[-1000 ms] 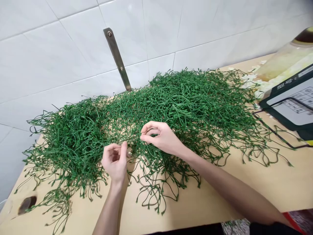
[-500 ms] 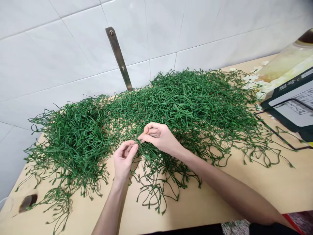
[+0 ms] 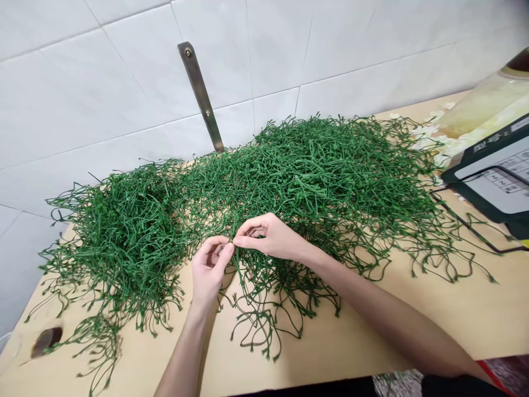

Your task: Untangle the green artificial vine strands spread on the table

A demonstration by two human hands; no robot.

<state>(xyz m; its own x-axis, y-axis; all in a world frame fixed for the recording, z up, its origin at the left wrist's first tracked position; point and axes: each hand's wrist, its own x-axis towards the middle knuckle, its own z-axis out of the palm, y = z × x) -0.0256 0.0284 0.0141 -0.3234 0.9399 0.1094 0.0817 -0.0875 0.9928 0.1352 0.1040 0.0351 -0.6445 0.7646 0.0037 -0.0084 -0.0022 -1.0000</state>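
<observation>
Thumb and forefinger of my left hand are pinched on a thin green artificial stem, little of which shows. My right hand pinches at the same spot, its fingertips meeting the left ones; the fingers cover most of what is between them. Behind and below the hands spreads a large tangled heap of green stems with small forked tips. A second dense heap of stems lies to the left.
A metal bracket is fixed to the white tiled wall behind the wooden table. At right are a labelled dark-and-white package, white flower pieces and black-framed glasses. A dark hole is at the table's left.
My right hand has come down slightly and its fingertips have closed in against the left ones. My left hand has stayed almost still.
</observation>
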